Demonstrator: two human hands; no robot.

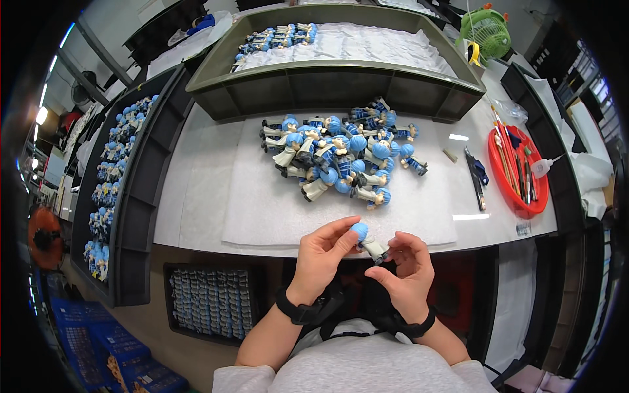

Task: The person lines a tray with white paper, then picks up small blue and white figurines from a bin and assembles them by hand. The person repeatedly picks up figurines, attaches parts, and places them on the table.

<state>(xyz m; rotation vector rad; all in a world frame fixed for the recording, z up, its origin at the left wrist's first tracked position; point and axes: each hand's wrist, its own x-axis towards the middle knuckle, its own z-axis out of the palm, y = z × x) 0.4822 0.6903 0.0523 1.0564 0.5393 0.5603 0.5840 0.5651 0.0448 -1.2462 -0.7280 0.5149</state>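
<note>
Left grip point(320, 257) is closed on a doll point(374, 247), thumb and fingers pinching it around its blue head, and I've got it tilted, feet down toward the right, just over the near edge of the worktop point(190, 180). Over on the other side, my right grip point(405, 267) sits beside the doll's dark shoes, fingers curled, thumb apart below; whether those fingertips are touching the shoes, I cannot tell from this view. Straight ahead of me, a heap of dolls point(341, 149) sprawls across a pale foam sheet point(262, 209), blue heads and white clothes pointing every way. Behind it stands a big olive bin point(334, 90), more dolls lined up in its far left part on white cloth point(373, 46). Left side now: a long dark crate point(149, 173) with clusters of dolls, and below the worktop a black tray point(255, 304) packed in rows. Right side: a red bowl point(526, 209) full of brushes point(504, 144), a dark hand tool point(476, 177) near it, and a green fan point(485, 34) beyond.
</note>
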